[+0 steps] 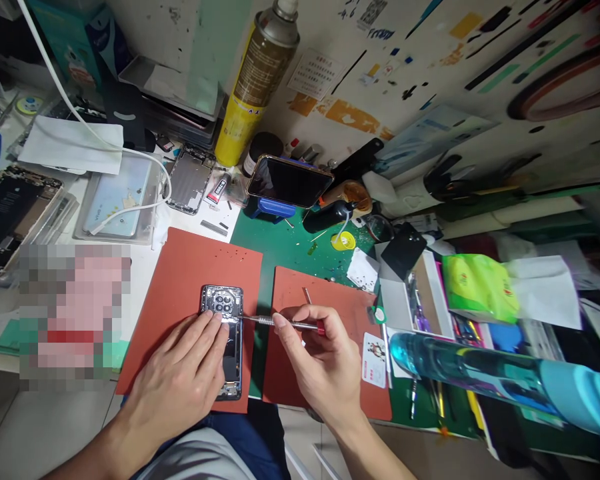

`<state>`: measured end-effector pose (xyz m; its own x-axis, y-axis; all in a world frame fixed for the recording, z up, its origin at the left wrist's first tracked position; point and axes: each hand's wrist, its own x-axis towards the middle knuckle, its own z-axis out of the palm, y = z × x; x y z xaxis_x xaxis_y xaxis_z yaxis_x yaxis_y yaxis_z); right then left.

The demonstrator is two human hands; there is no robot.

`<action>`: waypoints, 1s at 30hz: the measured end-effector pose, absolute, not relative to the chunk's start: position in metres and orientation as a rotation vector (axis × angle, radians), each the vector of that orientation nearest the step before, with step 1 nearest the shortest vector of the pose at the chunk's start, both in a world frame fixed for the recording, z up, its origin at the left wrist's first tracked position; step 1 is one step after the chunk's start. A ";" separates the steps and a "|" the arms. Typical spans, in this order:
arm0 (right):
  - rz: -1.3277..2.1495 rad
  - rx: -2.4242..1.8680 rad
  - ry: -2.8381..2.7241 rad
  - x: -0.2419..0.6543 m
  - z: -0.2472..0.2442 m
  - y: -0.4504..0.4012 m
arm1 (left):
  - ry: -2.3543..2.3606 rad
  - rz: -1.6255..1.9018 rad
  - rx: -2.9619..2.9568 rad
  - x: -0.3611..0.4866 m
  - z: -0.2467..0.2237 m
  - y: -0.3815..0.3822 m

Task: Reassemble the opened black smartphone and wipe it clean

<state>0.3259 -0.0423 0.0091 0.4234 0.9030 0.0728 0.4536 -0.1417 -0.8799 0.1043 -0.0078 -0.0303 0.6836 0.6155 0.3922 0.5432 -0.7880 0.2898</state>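
Note:
An opened phone lies back up with its inside parts bare, its cluster of round camera lenses near the top edge. My left hand reaches over its left side, fingers pressed together and holding it down; the thumb is hidden. Between thumb and fingers, my right hand grips a slim metal screwdriver with a red end. The screwdriver points left, and its tip meets the phone's right edge just below the lenses. Under the phone is a red-brown mat.
A second red-brown mat bears a small printed card. Behind stand a phone on a blue stand and a yellow spray can. At the right lies a blue water bottle. Another opened phone sits far left.

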 end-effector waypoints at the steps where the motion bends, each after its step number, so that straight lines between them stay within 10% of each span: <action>1: 0.616 -1.765 -1.183 0.326 0.010 -0.043 | 0.949 0.723 2.744 0.104 -0.030 -0.008; 30: 0.513 -1.772 -1.324 0.324 0.016 -0.043 | 0.995 0.632 2.714 0.109 -0.028 -0.007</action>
